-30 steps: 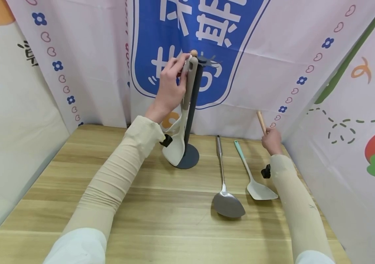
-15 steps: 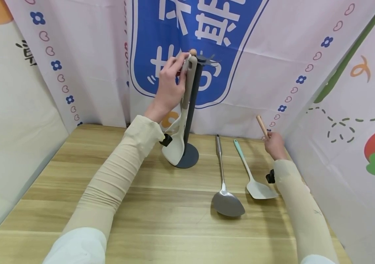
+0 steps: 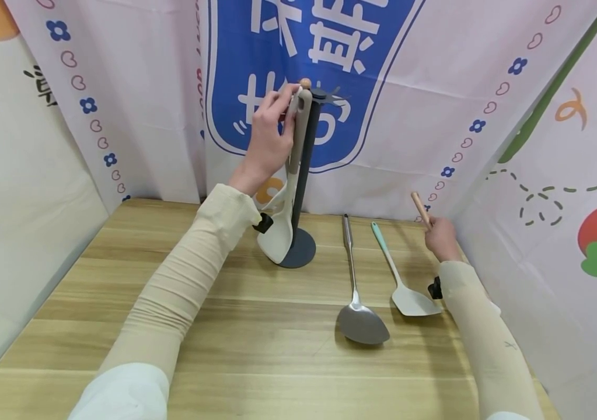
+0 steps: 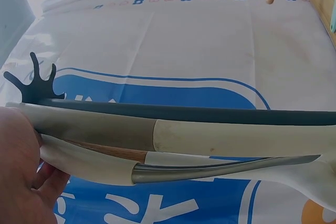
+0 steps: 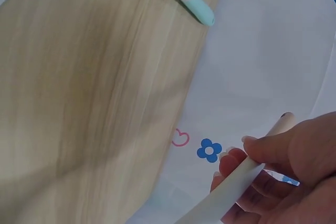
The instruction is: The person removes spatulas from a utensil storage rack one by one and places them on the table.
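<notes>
One dark stand [image 3: 305, 175] shows, with at least three utensils [image 4: 236, 139] beside it — one grey handle [image 3: 300, 134], one white handle [image 4: 89, 164], one wooden handle [image 4: 113, 151]. Two turners lie on one surface [image 3: 256, 361]: a steel turner [image 3: 363, 325], a mint-handled turner [image 3: 412, 301]. There is one more wooden-handled utensil [image 3: 421, 210] — and two black wrist cameras [image 3: 264, 223].

Room between stand [image 3: 306, 169] and steel turner [image 3: 355, 299]

I log a wood-grain table [image 3: 256, 361]. Directly on it: dark stand base [image 3: 303, 248], below the left fingers [image 3: 277, 104]; teal-handled spatula [image 3: 410, 300], left of the right fingers [image 5: 229, 166]; steel turner [image 3: 363, 325], laterally between both sets. White spatula [image 3: 276, 238]: contact with wood unclear on my feed.
</notes>
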Available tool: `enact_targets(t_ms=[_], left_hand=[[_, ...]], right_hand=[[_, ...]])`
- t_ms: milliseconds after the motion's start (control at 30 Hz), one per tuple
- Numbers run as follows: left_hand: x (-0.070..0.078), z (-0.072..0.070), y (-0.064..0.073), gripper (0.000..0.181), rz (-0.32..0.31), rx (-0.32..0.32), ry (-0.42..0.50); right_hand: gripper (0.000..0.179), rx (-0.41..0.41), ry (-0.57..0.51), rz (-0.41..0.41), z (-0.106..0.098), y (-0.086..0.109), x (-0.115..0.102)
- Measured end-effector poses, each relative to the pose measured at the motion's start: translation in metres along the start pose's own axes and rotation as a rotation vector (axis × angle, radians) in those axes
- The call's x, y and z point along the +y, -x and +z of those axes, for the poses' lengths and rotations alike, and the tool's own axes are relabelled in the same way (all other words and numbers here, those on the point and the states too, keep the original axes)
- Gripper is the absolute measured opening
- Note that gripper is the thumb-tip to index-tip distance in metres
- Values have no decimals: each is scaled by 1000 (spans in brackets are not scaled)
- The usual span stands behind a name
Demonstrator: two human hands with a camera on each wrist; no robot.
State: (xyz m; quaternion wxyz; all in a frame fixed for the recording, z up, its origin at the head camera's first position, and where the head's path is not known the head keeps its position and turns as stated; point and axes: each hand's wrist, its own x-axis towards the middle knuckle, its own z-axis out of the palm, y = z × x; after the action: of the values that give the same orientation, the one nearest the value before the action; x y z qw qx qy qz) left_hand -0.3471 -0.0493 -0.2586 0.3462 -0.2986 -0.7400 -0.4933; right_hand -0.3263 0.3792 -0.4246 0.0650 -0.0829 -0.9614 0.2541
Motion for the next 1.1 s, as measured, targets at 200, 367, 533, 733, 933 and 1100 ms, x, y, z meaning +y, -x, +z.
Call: enact_targets(t_ms=[200, 367, 533, 733, 933, 1100], left_hand=[[0, 0, 0, 41, -2, -2, -1], [1, 0, 0, 41, 4, 2, -5], [0, 0, 0, 41, 10, 5, -5], [-1, 0, 0, 41, 13, 4, -2], [-1, 0, 0, 41, 18, 4, -8], [0, 0, 0, 42, 13, 1, -3]], right_hand=[[29, 13, 47, -19, 3, 2, 14], [23, 42, 73, -37, 5, 4, 22], [28, 25, 102, 1, 9, 3, 33], [25, 12, 106, 27, 14, 4, 45], [22, -21, 105, 50, 13, 5, 50], [24, -34, 111, 66, 11, 7, 49]])
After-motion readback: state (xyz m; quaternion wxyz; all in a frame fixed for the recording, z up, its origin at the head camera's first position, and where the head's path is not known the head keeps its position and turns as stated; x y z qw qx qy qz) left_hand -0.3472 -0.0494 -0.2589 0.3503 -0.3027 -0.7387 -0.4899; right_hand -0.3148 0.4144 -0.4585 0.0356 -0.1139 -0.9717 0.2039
